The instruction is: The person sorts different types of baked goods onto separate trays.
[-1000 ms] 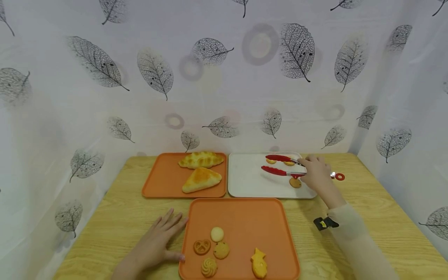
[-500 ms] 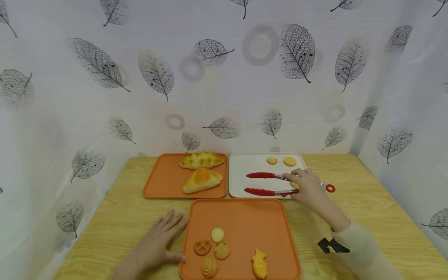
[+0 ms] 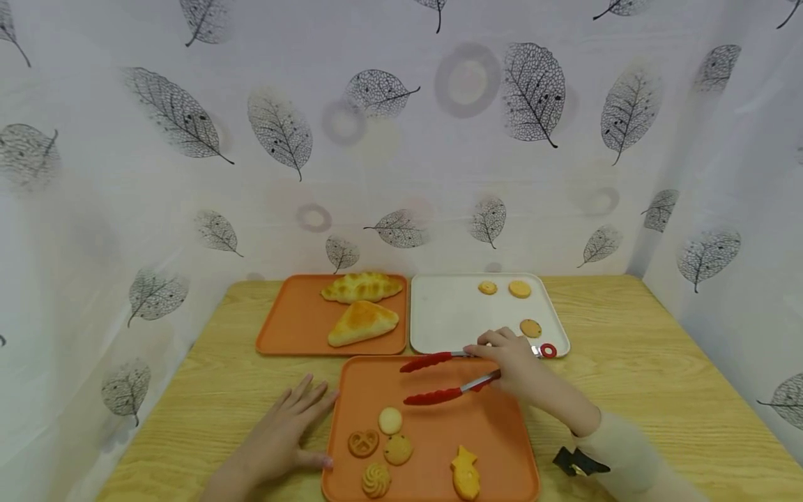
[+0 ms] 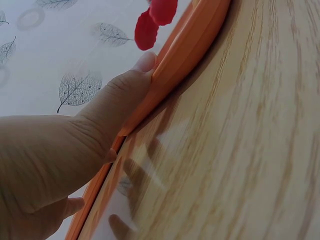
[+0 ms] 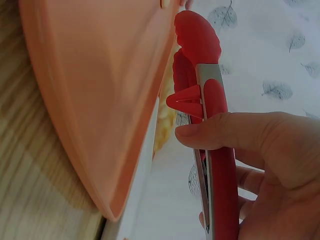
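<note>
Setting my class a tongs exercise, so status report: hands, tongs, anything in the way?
Left hand touching left rim of front orange tray. Right hand gripping red-tipped tongs over that tray. Tongs spread, holding nothing. No obstruction seen.

L hand w/ fingers spread, R hand curled, gripping

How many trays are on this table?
3: the back-left orange tray, the back-right white tray beside it, and the front orange tray beneath the red-tipped tongs. None appears hidden.
</note>
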{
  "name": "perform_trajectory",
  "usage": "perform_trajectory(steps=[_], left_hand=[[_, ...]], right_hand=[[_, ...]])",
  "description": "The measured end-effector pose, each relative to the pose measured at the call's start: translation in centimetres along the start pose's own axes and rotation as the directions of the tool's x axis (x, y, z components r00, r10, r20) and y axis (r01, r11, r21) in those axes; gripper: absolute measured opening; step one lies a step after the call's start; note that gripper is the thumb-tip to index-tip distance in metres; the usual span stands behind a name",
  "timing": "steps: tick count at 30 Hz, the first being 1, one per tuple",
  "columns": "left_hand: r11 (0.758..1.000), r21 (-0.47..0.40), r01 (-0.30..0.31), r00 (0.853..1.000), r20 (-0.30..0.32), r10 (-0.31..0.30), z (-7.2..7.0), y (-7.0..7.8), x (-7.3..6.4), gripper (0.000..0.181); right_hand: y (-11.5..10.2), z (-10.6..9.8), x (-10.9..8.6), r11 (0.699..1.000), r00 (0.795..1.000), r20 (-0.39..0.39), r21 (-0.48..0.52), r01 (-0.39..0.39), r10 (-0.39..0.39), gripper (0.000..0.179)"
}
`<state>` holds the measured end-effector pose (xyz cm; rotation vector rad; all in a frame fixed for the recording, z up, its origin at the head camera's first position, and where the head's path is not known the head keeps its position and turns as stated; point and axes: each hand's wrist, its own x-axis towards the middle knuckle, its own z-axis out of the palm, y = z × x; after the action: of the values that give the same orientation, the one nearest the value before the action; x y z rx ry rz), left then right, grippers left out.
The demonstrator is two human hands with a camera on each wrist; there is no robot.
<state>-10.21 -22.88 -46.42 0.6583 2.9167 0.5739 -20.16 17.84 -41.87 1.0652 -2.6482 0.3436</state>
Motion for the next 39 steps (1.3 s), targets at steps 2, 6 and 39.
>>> perform_trajectory(steps=[2, 6, 39], left_hand=[[1.000, 0.004, -0.001, 1.000, -0.002, 0.001, 0.0, 0.0, 0.0, 0.102], [1.000, 0.018, -0.008, 1.000, -0.007, 0.008, 0.0, -0.1, 0.1, 0.102], [0.999, 0.032, -0.019, 1.000, -0.015, 0.019, -0.1, -0.1, 0.1, 0.101]], right_hand=[[-0.4, 0.2, 0.0, 1.000, 1.000, 0.024, 0.009, 0.011, -0.011, 0.051], [-1.1, 0.5, 0.2, 0.999, 0.998, 0.061, 0.033, 0.027, -0.029, 0.051], [-2.8, 1.1, 2.0, 0.988, 0.979, 0.136, 0.053, 0.145, -0.151, 0.045]])
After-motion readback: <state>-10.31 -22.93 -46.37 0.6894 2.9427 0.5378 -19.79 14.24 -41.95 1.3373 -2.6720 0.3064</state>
